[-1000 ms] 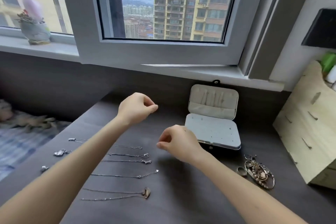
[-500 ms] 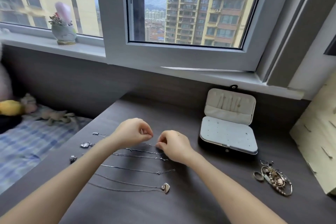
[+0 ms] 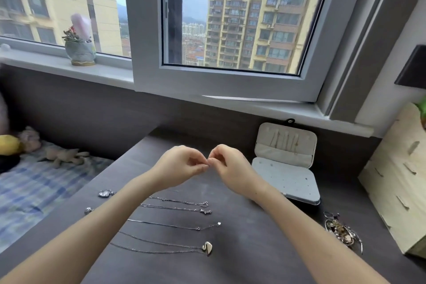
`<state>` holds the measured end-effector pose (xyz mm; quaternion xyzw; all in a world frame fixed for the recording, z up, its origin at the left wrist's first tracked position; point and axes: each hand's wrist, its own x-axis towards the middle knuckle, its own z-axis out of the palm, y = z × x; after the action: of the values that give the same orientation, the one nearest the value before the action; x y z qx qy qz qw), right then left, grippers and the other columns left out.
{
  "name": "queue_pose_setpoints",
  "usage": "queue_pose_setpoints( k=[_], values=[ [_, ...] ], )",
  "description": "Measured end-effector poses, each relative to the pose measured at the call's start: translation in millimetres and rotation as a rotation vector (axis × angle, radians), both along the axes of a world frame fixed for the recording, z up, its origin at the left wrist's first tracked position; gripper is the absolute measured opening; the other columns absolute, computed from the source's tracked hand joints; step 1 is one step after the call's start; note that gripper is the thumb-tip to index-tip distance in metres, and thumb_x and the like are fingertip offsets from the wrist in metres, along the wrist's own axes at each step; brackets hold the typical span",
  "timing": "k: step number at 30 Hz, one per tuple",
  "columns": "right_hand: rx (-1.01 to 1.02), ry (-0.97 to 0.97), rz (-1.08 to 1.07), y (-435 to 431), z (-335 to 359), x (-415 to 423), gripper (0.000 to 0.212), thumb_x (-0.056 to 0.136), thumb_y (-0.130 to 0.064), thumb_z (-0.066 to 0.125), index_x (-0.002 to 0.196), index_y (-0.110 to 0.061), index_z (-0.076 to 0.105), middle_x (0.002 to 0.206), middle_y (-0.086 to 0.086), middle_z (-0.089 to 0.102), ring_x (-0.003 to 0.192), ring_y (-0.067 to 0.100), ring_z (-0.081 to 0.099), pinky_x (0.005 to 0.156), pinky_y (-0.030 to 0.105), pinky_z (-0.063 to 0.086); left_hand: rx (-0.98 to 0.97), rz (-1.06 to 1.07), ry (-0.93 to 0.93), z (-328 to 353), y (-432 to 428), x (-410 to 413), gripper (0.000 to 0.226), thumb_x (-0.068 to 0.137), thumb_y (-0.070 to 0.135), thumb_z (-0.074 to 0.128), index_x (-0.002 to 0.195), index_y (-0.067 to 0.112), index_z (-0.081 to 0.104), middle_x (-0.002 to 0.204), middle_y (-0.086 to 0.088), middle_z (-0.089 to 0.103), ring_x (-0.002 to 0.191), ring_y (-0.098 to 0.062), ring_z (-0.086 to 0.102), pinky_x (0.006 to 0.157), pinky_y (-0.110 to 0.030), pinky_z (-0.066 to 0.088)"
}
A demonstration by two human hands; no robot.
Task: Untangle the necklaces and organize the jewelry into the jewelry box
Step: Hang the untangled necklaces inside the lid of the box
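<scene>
My left hand (image 3: pixel 177 166) and my right hand (image 3: pixel 232 170) are raised above the dark table (image 3: pixel 249 253), fingertips meeting in a pinch. What they pinch is too thin to make out; it seems to be a fine necklace chain. Below them several silver necklaces (image 3: pixel 177 208) lie straightened in rows, the nearest with a swan pendant (image 3: pixel 207 248). The open jewelry box (image 3: pixel 285 180) stands to the right, its lid (image 3: pixel 285 143) upright with chains hung inside. A tangled heap of jewelry (image 3: pixel 343 233) lies at the right, near the box.
A pale wooden drawer unit (image 3: pixel 396 180) stands at the table's right edge. The window sill carries a plant pot (image 3: pixel 79 49) at the back left. Left of the table lies a bed with a checked cover (image 3: pixel 34 191) and soft toys.
Both hands dropped to the farthest necklace in the row, then rose together with fingertips touching. That necklace is gone from the table. The view shifted to the left.
</scene>
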<state>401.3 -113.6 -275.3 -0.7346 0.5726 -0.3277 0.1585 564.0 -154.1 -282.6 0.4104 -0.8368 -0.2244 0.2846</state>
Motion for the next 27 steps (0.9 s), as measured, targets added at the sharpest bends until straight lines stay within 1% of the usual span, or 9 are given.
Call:
queue_pose_setpoints(
  k=[2, 4, 7, 13, 18, 20, 23, 25, 27],
  values=[
    [-0.04, -0.012, -0.008, 2.6, 14.1, -3.3, 0.014, 0.093, -0.016, 0.053, 0.081, -0.022, 0.051, 0.074, -0.014, 0.051, 0.066, 0.001, 0.045, 0.061, 0.014, 0.034, -0.036, -0.005, 0.058, 13.0, 2.7, -5.0, 0.013, 0.077, 0.038, 0.066, 0.076, 0.026, 0.071, 0.069, 0.013, 0.068, 0.07, -0.006, 0.061, 0.07, -0.032, 0.05],
    [-0.05, -0.062, -0.025, 6.4, 28.1, -7.1, 0.021, 0.093, -0.014, 0.053, 0.076, -0.026, 0.048, 0.075, -0.013, 0.053, 0.069, 0.006, 0.049, 0.067, 0.024, 0.042, -0.083, -0.003, 0.094, 28.6, 5.8, -9.8, 0.009, 0.083, 0.03, 0.069, 0.075, 0.025, 0.07, 0.065, 0.014, 0.066, 0.067, -0.005, 0.06, 0.067, -0.028, 0.049],
    [-0.043, -0.152, -0.04, 13.8, 49.5, -13.7, 0.023, 0.092, -0.01, 0.053, 0.075, -0.025, 0.049, 0.078, -0.003, 0.06, 0.079, 0.018, 0.058, 0.08, 0.038, 0.05, -0.161, -0.004, 0.084, 53.4, 12.2, -18.5, 0.013, 0.084, 0.033, 0.066, 0.077, 0.022, 0.07, 0.068, 0.014, 0.065, 0.068, -0.005, 0.058, 0.065, -0.022, 0.045],
    [0.013, -0.394, -0.075, 26.3, 87.1, -30.7, 0.017, 0.094, -0.004, 0.05, 0.081, -0.015, 0.052, 0.084, 0.009, 0.066, 0.076, 0.018, 0.063, 0.08, 0.032, 0.056, -0.112, -0.084, 0.146, 90.0, 19.3, -38.0, 0.007, 0.081, 0.024, 0.069, 0.077, 0.019, 0.069, 0.072, 0.008, 0.068, 0.066, -0.001, 0.058, 0.064, -0.018, 0.043],
    [0.108, -0.465, -0.062, 37.6, 107.9, -49.5, 0.013, 0.093, -0.002, 0.05, 0.089, -0.011, 0.057, 0.078, 0.007, 0.06, 0.073, 0.016, 0.057, 0.074, 0.029, 0.054, 0.037, -0.2, 0.264, 104.6, 29.0, -55.8, 0.005, 0.082, 0.015, 0.068, 0.08, 0.011, 0.07, 0.077, -0.001, 0.072, 0.073, -0.011, 0.066, 0.08, -0.034, 0.052],
    [0.164, -0.404, -0.061, 43.2, 113.4, -58.8, 0.012, 0.094, -0.007, 0.05, 0.093, -0.012, 0.061, 0.074, 0.005, 0.056, 0.071, 0.015, 0.052, 0.069, 0.028, 0.05, 0.059, -0.233, 0.288, 105.3, 29.9, -63.1, 0.003, 0.083, 0.011, 0.067, 0.081, 0.009, 0.068, 0.076, -0.001, 0.073, 0.07, -0.011, 0.066, 0.081, -0.035, 0.053],
    [0.209, -0.126, -0.116, 53.9, 121.0, -73.3, 0.015, 0.092, -0.024, 0.058, 0.096, -0.014, 0.069, 0.077, -0.002, 0.061, 0.071, 0.01, 0.052, 0.069, 0.025, 0.045, 0.04, -0.224, 0.254, 103.1, 28.0, -74.9, 0.004, 0.084, 0.013, 0.066, 0.081, 0.011, 0.066, 0.078, 0.0, 0.072, 0.073, -0.013, 0.066, 0.08, -0.034, 0.053],
    [0.226, 0.025, -0.137, 59.4, 125.8, -82.1, 0.017, 0.089, -0.03, 0.062, 0.092, -0.016, 0.072, 0.082, -0.003, 0.067, 0.074, 0.006, 0.055, 0.071, 0.024, 0.046, 0.005, -0.204, 0.195, 100.7, 27.1, -81.9, 0.004, 0.084, 0.018, 0.067, 0.082, 0.015, 0.067, 0.081, 0.003, 0.07, 0.077, -0.013, 0.065, 0.075, -0.029, 0.052],
    [0.234, 0.039, -0.144, 62.0, 130.6, -89.6, 0.016, 0.087, -0.031, 0.064, 0.085, -0.017, 0.072, 0.075, -0.002, 0.064, 0.069, 0.006, 0.053, 0.07, 0.026, 0.045, 0.0, -0.219, 0.159, 98.4, 26.6, -88.3, 0.003, 0.084, 0.019, 0.067, 0.081, 0.02, 0.066, 0.081, 0.009, 0.068, 0.077, -0.008, 0.063, 0.07, -0.021, 0.048]
  ],
)
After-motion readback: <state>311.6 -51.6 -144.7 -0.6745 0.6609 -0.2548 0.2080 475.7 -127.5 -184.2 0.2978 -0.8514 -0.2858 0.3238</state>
